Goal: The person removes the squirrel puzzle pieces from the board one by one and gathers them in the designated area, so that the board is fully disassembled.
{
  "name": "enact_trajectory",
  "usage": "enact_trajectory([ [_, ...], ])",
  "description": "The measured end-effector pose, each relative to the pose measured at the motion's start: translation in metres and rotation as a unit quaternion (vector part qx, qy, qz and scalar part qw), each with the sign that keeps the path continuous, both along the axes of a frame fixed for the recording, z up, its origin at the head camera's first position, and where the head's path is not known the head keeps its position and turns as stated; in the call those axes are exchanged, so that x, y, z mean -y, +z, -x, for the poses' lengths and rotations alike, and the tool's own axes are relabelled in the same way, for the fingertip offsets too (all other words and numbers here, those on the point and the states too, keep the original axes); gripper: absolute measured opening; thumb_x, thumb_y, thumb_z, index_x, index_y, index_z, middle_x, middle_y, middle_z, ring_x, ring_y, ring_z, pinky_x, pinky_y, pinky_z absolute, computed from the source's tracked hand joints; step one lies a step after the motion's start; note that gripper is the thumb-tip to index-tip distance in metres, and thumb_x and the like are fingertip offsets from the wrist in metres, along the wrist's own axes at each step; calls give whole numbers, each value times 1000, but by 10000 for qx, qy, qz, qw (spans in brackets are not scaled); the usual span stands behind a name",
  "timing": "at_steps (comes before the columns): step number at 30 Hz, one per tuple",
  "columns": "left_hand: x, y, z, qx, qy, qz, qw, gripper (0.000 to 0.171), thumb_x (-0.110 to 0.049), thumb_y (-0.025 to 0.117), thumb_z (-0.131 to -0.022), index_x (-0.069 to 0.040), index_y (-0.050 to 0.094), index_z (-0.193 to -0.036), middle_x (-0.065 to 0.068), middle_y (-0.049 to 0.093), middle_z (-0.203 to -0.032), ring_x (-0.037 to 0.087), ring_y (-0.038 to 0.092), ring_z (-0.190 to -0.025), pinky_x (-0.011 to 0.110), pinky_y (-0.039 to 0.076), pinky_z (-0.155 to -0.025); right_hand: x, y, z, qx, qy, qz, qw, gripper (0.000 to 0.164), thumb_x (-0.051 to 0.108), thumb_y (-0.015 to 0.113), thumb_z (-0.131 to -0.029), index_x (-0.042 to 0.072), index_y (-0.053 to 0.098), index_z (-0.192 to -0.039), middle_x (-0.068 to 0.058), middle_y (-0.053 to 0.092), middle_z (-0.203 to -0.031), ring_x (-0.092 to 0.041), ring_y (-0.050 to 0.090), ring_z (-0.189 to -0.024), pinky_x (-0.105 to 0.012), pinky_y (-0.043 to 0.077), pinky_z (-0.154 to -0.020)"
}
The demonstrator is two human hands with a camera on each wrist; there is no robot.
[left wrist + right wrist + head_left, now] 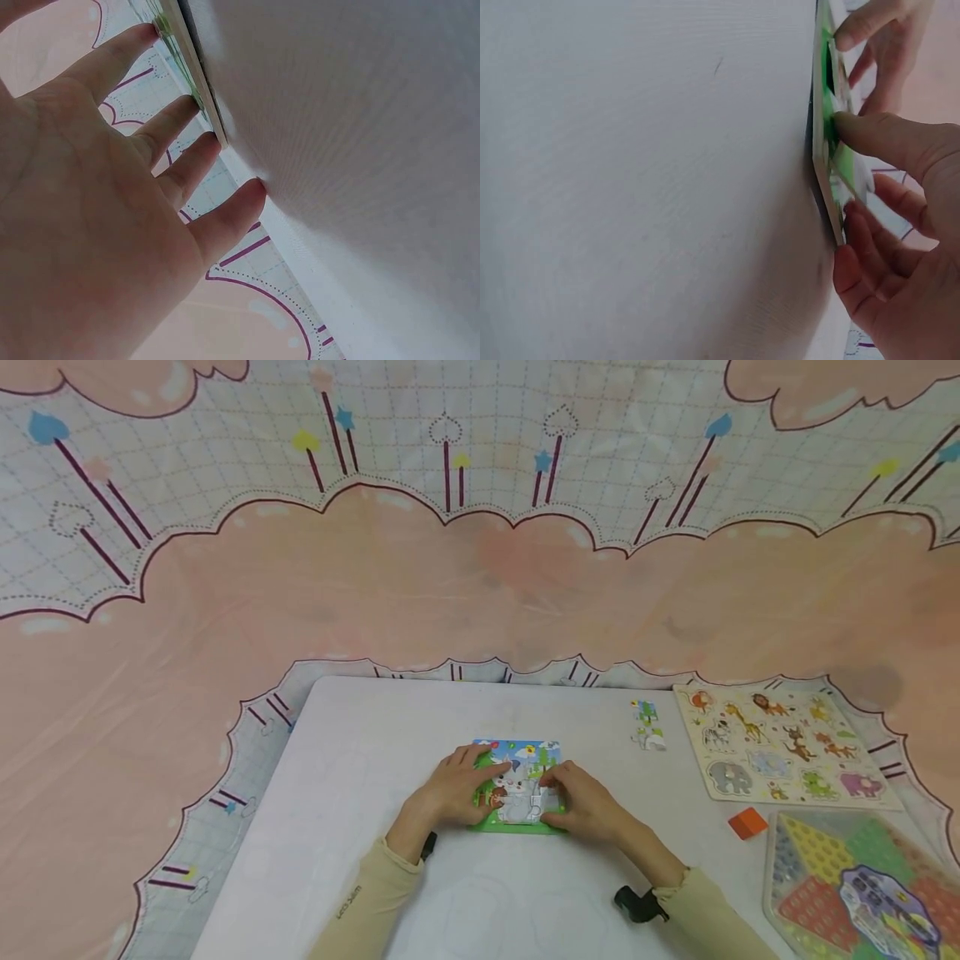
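Note:
A small jigsaw puzzle board [517, 828] with a blue sky, green border and white cartoon animal lies on the white table. My left hand [456, 787] spreads over its left side, fingertips resting on the picture and along the edge. At the right side, my right hand [587, 802] pinches a puzzle piece [550, 799] between thumb and fingers. From the right wrist view, this piece [845, 174] sits slightly tilted above the board, partly hidden by the fingers. The left wrist view shows the left fingers [187, 161] extended, some touching the board's side.
Two joined loose puzzle pieces [648, 725] lie beyond the right hand. Farther right are a wooden animal peg board [787, 752], an orange block [747, 823] and a clear case of colourful parts [855, 877]. A patterned cloth [480, 593] hangs behind the table.

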State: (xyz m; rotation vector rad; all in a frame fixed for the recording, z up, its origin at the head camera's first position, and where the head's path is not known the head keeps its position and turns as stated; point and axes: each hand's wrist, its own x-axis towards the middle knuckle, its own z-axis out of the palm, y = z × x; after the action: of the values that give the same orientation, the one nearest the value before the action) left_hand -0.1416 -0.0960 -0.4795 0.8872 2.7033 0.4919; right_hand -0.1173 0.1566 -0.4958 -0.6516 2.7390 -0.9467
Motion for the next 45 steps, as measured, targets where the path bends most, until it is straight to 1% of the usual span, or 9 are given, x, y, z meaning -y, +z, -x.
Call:
enact_trajectory([
  [7, 5, -5, -1, -43, 52, 106, 9999, 58, -32, 66, -89, -22, 52, -145, 16, 33, -153, 37, 29, -140, 58, 30, -110, -1, -4, 2, 302, 476, 723, 9958, 36, 9, 77, -83, 11, 58, -114, 4, 58, -92, -11, 52, -76, -24, 47, -65],
  [14, 0, -7, 2, -76, 22, 22, 10000, 58, -35, 64, -90, -23, 52, -145, 15, 32, -154, 38, 29, -140, 58, 29, -111, -9, -2, 3, 184, 414, 1422, 9888, 35, -3, 70, -84, 7, 62, -116, -1, 59, -95, -10, 54, -74, -24, 49, -63],
  [19, -2, -6, 3, -30, 15, -3, 10000, 58, -34, 63, -90, -23, 51, -146, 16, 32, -154, 38, 28, -140, 58, 29, -111, -17, 1, 7, -57, 55, 1682, 9857, 31, -4, 70, -86, 3, 63, -115, -6, 61, -95, -11, 56, -74, -24, 51, -65],
  [23, -1, -6, 3, -44, 24, 34, 10000, 58, -34, 63, -91, -22, 51, -146, 16, 31, -154, 38, 28, -141, 58, 29, -111, -29, 5, 11, -30, -356, 1721, 9844, 30, -3, 70, -86, 2, 64, -116, -7, 62, -94, -12, 56, -75, -24, 50, -65],
  [32, -1, -6, 3, 14, 50, -19, 10000, 58, -33, 63, -90, -22, 51, -145, 15, 31, -154, 38, 28, -140, 57, 29, -111, -73, 6, 17, 65, -931, 1797, 9793, 34, -2, 70, -88, -3, 61, -120, -12, 62, -96, -15, 58, -75, -23, 51, -62],
  [37, -1, -5, 3, 10, 51, 28, 10000, 59, -34, 63, -90, -23, 51, -146, 14, 31, -155, 37, 27, -141, 57, 29, -111, -99, 4, 19, -63, -1149, 1810, 9767, 35, -5, 69, -87, -7, 59, -122, -15, 62, -95, -12, 57, -75, -21, 50, -61],
  [43, -1, -5, 3, 21, 45, 9, 10000, 59, -34, 63, -90, -23, 51, -146, 14, 31, -155, 37, 27, -140, 57, 28, -111, -106, 31, 10, -233, -1378, 1573, 9776, 30, -14, 65, -85, -15, 58, -115, -24, 61, -91, -17, 58, -72, -21, 50, -61],
  [44, -1, -5, 3, 17, 43, 0, 10000, 59, -34, 63, -90, -23, 51, -146, 14, 31, -155, 37, 27, -140, 57, 29, -111, -108, 34, 9, -251, -1416, 1539, 9776, 30, -15, 65, -84, -16, 58, -114, -25, 61, -91, -18, 58, -72, -21, 49, -61],
  [45, -1, -5, 3, 11, 44, -11, 10000, 58, -33, 64, -90, -22, 51, -146, 14, 31, -155, 37, 28, -140, 57, 29, -111, -112, 31, 10, -285, -1436, 1524, 9774, 30, -14, 65, -85, -15, 58, -115, -24, 61, -91, -16, 57, -72, -21, 49, -61],
])
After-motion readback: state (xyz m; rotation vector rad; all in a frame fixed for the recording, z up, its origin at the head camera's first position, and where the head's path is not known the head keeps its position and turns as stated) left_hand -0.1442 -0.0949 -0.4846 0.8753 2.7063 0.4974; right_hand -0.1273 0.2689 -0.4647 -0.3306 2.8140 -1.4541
